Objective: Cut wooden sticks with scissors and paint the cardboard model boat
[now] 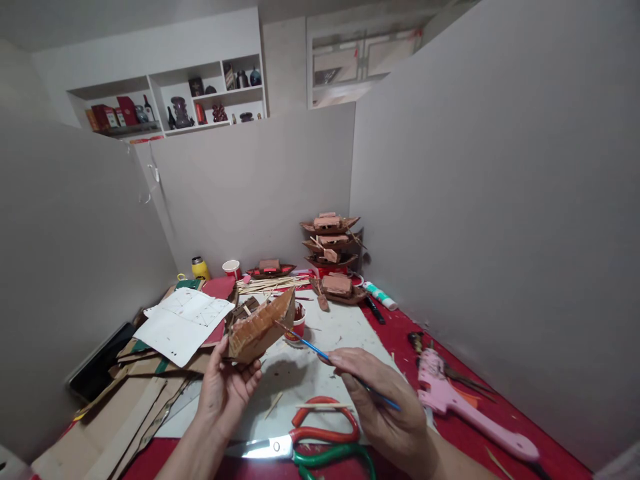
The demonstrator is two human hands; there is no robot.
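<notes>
A tilted cardboard model boat (260,327), partly coated in reddish brown, rests in my left hand (231,383), whose fingers curl under its hull. Between the thumb and fingers of my right hand (380,393) is a slim blue paintbrush (313,348). The brush tip meets the boat's side, or lies just in front of it; I cannot tell which. Behind the boat stands a red and white paper cup (299,325) with dark brown paint on its rim. Below my hands lie large scissors (320,437) with one red and one green handle.
Finished-looking model boats (330,243) are stacked at the back, with another boat (340,288) in front. Flattened cardboard (135,400) and a marked paper sheet (183,320) lie left. A pink glue gun (465,407) lies right. Grey partitions (500,200) enclose the table.
</notes>
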